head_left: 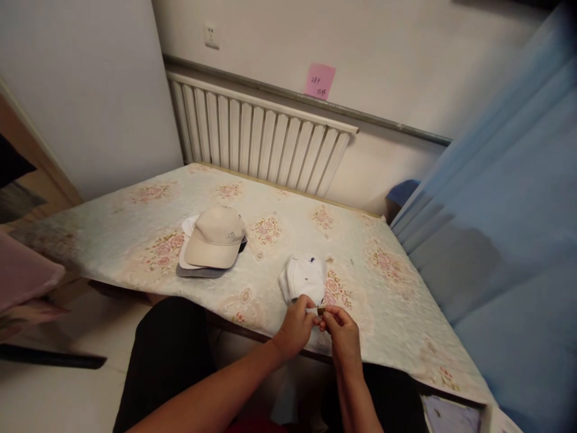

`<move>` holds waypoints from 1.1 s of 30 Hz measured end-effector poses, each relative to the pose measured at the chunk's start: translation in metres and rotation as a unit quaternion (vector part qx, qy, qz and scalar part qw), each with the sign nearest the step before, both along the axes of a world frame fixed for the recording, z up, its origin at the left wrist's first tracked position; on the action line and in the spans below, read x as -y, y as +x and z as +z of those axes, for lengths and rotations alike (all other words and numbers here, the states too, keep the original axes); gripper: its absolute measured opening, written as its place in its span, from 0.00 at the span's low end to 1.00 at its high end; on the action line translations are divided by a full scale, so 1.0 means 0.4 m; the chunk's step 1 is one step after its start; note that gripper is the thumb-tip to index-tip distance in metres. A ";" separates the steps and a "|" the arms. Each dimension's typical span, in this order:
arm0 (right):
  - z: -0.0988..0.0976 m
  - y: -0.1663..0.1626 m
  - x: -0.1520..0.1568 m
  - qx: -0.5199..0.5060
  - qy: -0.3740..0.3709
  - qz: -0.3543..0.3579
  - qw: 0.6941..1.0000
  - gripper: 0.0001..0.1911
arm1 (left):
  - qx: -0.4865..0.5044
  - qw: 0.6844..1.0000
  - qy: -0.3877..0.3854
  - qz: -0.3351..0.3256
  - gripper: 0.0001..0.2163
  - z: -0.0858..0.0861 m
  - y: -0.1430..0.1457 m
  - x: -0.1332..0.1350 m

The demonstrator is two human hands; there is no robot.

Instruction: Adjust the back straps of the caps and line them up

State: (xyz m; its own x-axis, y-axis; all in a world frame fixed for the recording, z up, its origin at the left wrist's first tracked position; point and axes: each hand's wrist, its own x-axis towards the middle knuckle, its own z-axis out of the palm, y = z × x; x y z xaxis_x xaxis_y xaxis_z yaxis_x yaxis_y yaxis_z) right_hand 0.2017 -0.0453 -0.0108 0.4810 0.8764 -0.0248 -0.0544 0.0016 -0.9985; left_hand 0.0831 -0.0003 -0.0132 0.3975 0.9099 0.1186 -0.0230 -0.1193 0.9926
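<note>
A white baseball cap (305,278) lies on the flower-patterned bed (288,207) in front of me, its back strap towards me. My left hand (298,323) pinches the white strap at the cap's back edge. Close beside it, my right hand (341,329) has its fingertips on the small metal buckle (321,310) of that strap. Both hands are closed, nearly touching each other. Further left, a beige cap (217,236) rests on top of a stack of caps, with white and grey brims showing under it.
A white radiator (261,135) runs along the wall behind the bed. Blue curtains (505,228) hang at the right. On the wall are a pink note (320,81) and a socket (211,36). Pink cloth (27,273) shows at the left edge.
</note>
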 end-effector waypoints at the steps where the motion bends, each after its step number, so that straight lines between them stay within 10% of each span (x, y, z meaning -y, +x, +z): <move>1: 0.003 0.000 -0.001 -0.001 0.000 0.000 1.000 0.09 | 0.006 1.000 -0.005 -0.005 0.06 -0.002 -0.001 0.001; 12: 0.008 -0.007 -0.003 -0.002 0.006 -0.005 1.000 0.09 | 0.059 0.977 -0.203 -0.007 0.03 0.013 0.009 -0.007; 33: 0.030 -0.047 0.013 0.129 -0.007 -0.062 0.990 0.12 | 0.073 0.971 -0.221 -0.057 0.04 0.017 0.008 -0.012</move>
State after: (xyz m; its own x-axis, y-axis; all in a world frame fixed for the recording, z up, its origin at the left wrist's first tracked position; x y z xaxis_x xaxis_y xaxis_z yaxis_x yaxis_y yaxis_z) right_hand 0.1828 -0.0503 0.0013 0.5771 0.8104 0.1012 0.2016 -0.0213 -0.9792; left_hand 0.0865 0.0045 -0.0062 0.5078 0.8355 -0.2100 -0.1559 0.3289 0.9314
